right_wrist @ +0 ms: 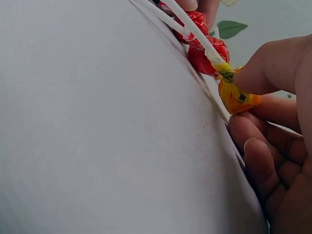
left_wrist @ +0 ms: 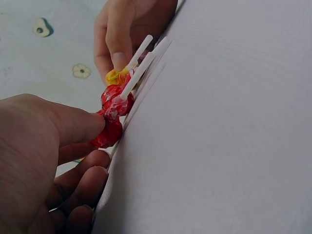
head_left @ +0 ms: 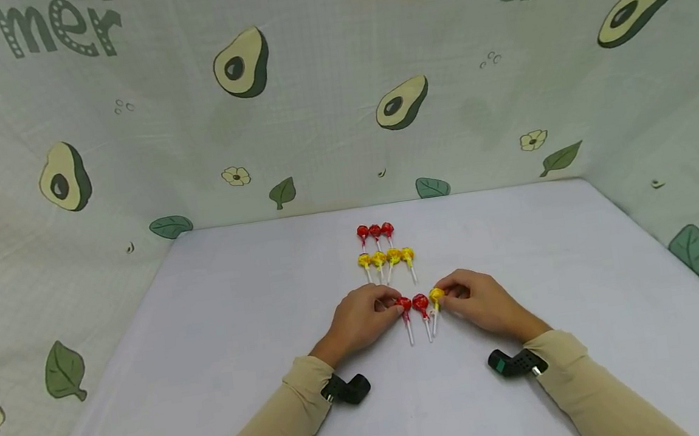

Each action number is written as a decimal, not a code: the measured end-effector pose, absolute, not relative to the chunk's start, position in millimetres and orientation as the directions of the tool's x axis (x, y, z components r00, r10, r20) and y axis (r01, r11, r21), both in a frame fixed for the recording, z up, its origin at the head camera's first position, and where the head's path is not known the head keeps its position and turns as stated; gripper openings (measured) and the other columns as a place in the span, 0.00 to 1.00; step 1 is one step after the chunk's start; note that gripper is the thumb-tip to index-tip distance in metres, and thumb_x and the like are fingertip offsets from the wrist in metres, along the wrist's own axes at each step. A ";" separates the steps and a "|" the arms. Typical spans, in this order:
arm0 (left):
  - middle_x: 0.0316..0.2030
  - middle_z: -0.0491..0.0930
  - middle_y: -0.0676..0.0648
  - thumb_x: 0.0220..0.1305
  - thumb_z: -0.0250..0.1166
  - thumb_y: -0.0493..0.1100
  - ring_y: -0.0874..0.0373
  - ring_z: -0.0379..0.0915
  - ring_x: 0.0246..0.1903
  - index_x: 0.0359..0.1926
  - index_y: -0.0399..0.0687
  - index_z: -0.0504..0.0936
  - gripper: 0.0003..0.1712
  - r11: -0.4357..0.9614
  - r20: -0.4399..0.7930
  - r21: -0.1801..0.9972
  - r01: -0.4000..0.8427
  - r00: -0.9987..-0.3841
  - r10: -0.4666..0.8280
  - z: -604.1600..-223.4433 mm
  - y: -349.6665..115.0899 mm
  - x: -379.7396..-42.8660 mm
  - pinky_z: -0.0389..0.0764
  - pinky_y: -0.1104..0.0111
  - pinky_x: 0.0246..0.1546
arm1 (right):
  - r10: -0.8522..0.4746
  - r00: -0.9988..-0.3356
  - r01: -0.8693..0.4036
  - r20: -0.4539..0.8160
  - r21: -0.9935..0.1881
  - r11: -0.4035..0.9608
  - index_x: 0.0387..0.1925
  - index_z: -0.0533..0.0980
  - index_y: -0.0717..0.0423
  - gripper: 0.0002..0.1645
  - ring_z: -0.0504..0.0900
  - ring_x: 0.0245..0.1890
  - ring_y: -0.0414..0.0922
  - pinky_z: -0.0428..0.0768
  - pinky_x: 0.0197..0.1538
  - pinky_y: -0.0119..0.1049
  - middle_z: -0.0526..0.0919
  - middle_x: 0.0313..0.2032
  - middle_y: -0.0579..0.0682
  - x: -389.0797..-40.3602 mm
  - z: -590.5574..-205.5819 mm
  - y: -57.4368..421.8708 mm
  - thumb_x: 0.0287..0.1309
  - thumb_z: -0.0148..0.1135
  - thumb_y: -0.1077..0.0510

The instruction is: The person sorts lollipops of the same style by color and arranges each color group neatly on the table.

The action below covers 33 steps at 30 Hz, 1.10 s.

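My left hand (head_left: 363, 316) pinches a red-wrapped lollipop (head_left: 404, 304) by its head, between thumb and fingers. On the other side, my right hand (head_left: 478, 302) holds a yellow-wrapped lollipop (right_wrist: 239, 96) the same way, thumb at the neck of its wrapper. Between the two lies another red lollipop (head_left: 420, 302), its head close against both neighbours. All three white sticks point back toward me. In the left wrist view the red head (left_wrist: 108, 134) shows under the left thumb, with the yellow head (left_wrist: 116, 77) beyond.
Farther back on the white table (head_left: 256, 320), a row of several yellow lollipops (head_left: 378, 259) lies side by side. Behind it is a row of three red lollipops (head_left: 375, 231). An avocado-print cloth (head_left: 327, 154) hangs behind the table and along its sides.
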<state>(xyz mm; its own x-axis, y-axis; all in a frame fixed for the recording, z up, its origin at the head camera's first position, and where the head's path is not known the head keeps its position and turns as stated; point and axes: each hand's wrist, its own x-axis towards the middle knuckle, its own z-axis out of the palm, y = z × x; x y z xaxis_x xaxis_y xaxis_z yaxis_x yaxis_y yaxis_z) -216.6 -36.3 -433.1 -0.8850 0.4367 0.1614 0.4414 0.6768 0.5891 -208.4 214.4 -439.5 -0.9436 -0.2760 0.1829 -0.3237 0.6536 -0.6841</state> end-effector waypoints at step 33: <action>0.29 0.73 0.65 0.58 0.64 0.54 0.70 0.68 0.28 0.41 0.62 0.82 0.10 0.665 0.139 0.611 0.428 -0.886 0.443 -437.2 -37.6 -217.9 0.70 0.73 0.28 | -0.268 -0.960 -0.205 0.077 -0.845 0.493 0.49 0.74 0.53 0.17 0.78 0.34 0.47 0.79 0.32 0.39 0.81 0.38 0.50 -246.1 -431.0 223.1 0.60 0.59 0.52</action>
